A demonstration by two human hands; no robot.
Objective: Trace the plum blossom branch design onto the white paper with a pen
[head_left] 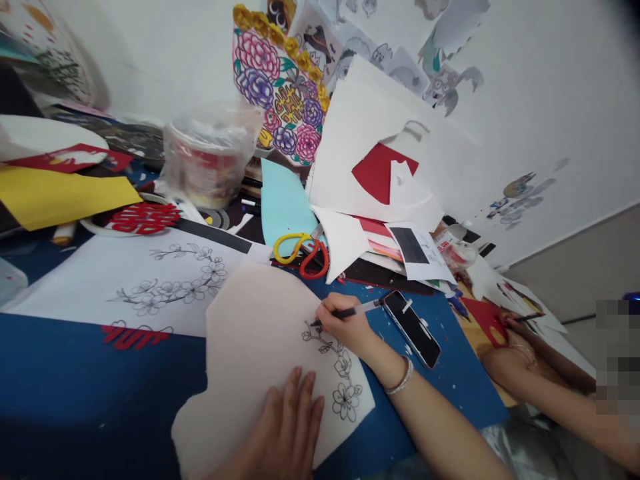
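- The right hand [345, 323] is clamped on a black pen [353, 311], fingers and thumb closed round its barrel, the clear end pointing toward a phone
- The pen's tip is at the upper end of an ink drawing [345, 373] of a blossom branch; whether it touches the surface is hard to tell
- The drawing curves down the right side of a pale cut-out sheet [250, 333], which lies on a blue table [65, 393] in front of the person
- The left hand [287, 423] lies palm down on the lower part of the same sheet, fingers stretched out, gripping nothing
- A sparkling bracelet [401, 377] circles the right wrist
- Just beyond the right hand lies the dark-screened phone [413, 329], with white paper scraps on it
- To the left, a white printed sheet [165, 283] shows a similar blossom branch, partly under the cut-out sheet
- Scissors [314, 260] with one yellow and one red handle loop lie behind the cut-out sheet, near light blue paper [283, 200]
- Farther back stand a plastic-wrapped tub [205, 163] and a colourful flower picture [275, 87]
- At the far right, a co-worker's hands [507, 347] are at red paper [485, 320]
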